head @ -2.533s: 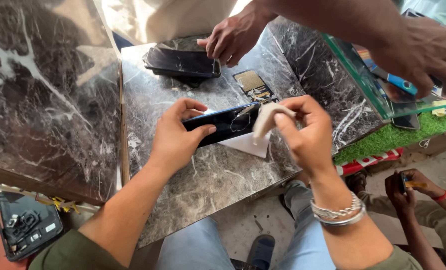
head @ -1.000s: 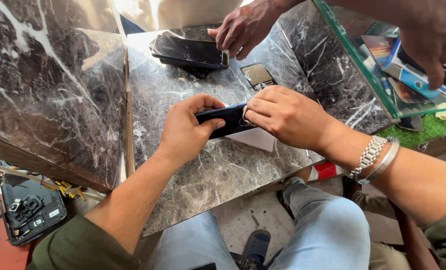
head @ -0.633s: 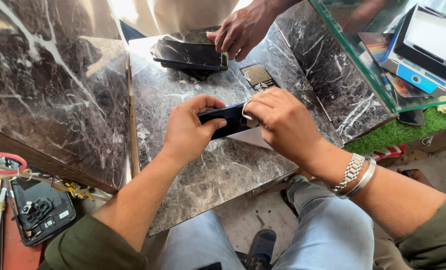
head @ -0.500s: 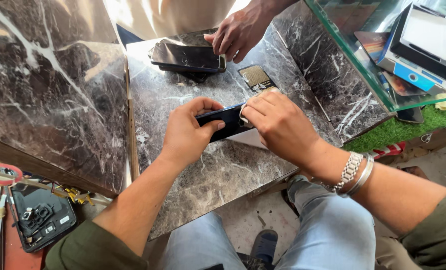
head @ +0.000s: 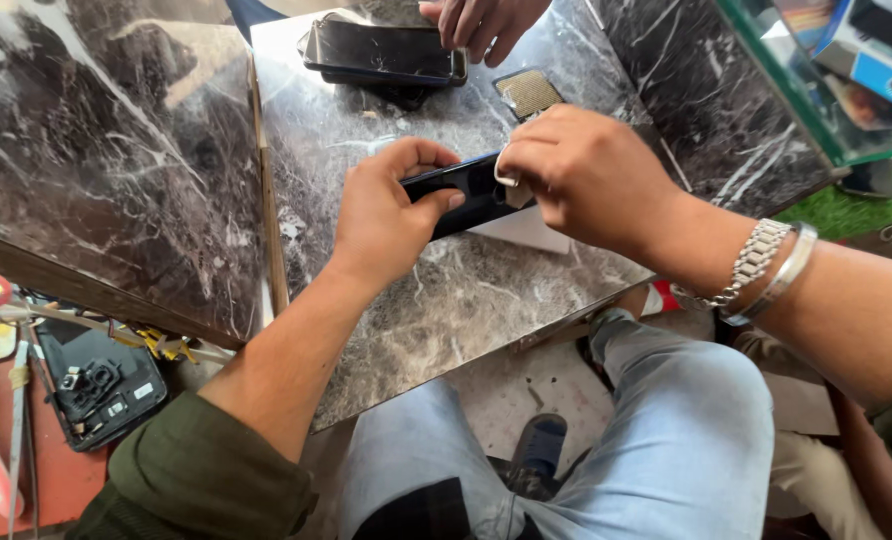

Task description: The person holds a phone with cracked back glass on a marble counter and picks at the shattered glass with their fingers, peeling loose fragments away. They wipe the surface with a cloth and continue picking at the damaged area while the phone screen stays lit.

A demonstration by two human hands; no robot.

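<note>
My left hand [head: 391, 210] grips the left end of a dark smartphone [head: 466, 190] held just above the marble-patterned table [head: 486, 290]. My right hand [head: 581, 175] covers the phone's right end and pinches a small white piece [head: 507, 180] against its screen. A white sheet [head: 531, 230] lies under the phone. At the far edge another person's hand [head: 481, 20] rests on a second dark phone [head: 381, 50] lying on the table.
A small ribbed square pad [head: 528, 93] lies beyond my hands. A glass case [head: 826, 80] with boxes stands at the right. Left and below the table sits a disassembled phone back [head: 101, 385] among tools. My knees are under the table edge.
The white piece, held up in my right hand earlier, is now pressed onto the phone. The camera has moved closer. The other person's hand stays on the far phone.
</note>
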